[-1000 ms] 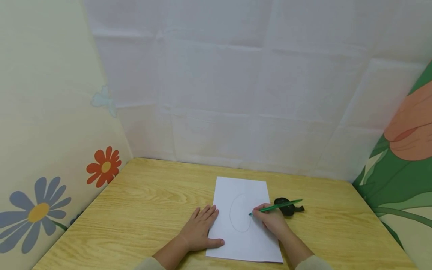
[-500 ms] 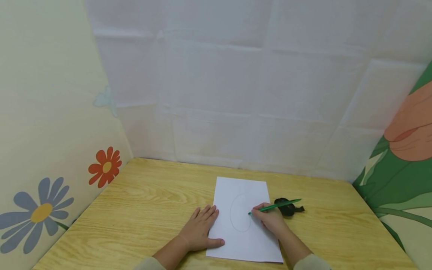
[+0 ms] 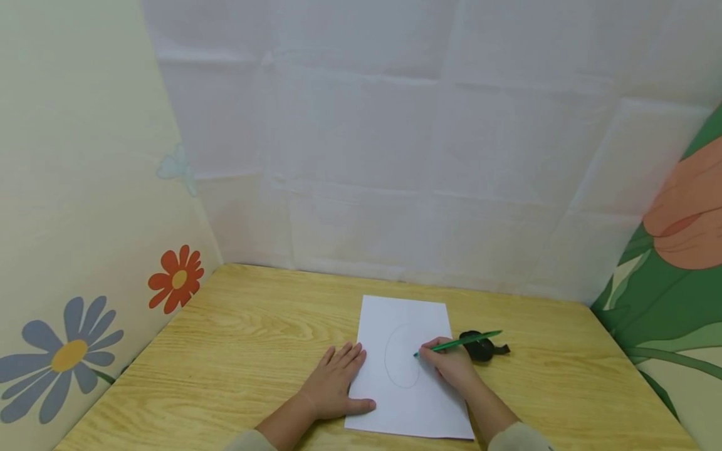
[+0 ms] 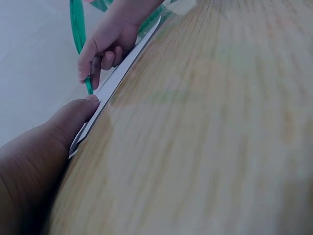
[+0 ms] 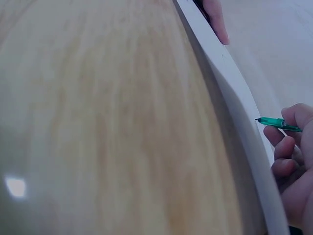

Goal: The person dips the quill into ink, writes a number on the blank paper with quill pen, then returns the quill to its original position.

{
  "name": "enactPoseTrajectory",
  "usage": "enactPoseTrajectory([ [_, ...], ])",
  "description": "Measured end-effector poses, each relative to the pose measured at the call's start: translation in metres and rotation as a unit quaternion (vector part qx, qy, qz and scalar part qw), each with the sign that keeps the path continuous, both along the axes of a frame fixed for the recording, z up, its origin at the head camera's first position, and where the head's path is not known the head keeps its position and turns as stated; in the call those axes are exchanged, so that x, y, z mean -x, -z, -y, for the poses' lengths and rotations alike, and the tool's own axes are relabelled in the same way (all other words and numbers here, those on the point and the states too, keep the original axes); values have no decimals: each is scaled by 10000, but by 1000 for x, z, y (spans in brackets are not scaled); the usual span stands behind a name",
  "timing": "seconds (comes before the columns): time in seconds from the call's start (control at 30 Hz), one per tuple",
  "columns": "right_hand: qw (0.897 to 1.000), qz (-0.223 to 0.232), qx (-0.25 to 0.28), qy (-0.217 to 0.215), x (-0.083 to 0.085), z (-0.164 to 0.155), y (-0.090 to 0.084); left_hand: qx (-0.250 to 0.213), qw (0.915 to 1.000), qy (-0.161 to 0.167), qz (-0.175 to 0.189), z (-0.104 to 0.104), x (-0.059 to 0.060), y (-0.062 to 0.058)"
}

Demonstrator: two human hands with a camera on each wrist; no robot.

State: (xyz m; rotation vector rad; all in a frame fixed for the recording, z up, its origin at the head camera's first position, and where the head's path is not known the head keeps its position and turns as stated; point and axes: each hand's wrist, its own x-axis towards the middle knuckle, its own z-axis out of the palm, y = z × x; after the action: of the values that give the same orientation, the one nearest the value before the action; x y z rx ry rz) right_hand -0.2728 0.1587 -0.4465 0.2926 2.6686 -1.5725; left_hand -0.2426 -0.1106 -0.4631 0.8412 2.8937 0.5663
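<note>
A sheet of white paper point(image 3: 389, 413) lies on the wooden table, bearing a thin curved outline point(image 3: 386, 358) like a tall oval. My left hand point(image 3: 334, 385) rests flat over its left edge, fingers spread and thumb on the sheet. My right hand point(image 3: 454, 366) lies on the right side of the paper and pinches a green pen point(image 3: 468, 340) between thumb and fingers. The pen slants down to the left, its tip inside the right part of the outline. In the right wrist view, the dark point of the pen point(image 5: 274, 122) shows close over the paper point(image 5: 239, 105).
A black rounded object point(image 3: 483, 352) with a short tail sits just right of the paper, partly behind the pen. The wood-grain table point(image 3: 254, 326) meets a white sheet backdrop point(image 3: 361, 156) behind. Flower-printed panels point(image 3: 68, 219) flank both sides.
The pen and my right hand have shifted slightly left and away from me, the tip moving a little further inside the outline. My left hand stays in place.
</note>
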Motion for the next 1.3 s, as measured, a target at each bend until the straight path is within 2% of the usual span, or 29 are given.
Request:
enactPoseTrajectory([
  [0.57, 10000, -29, 55, -49, 4, 2, 1, 51, 10000, -32, 8, -1, 3, 5],
  [1.3, 9996, -219, 178, -10, 9, 8, 2, 62, 10000, -34, 3, -1, 2, 5],
])
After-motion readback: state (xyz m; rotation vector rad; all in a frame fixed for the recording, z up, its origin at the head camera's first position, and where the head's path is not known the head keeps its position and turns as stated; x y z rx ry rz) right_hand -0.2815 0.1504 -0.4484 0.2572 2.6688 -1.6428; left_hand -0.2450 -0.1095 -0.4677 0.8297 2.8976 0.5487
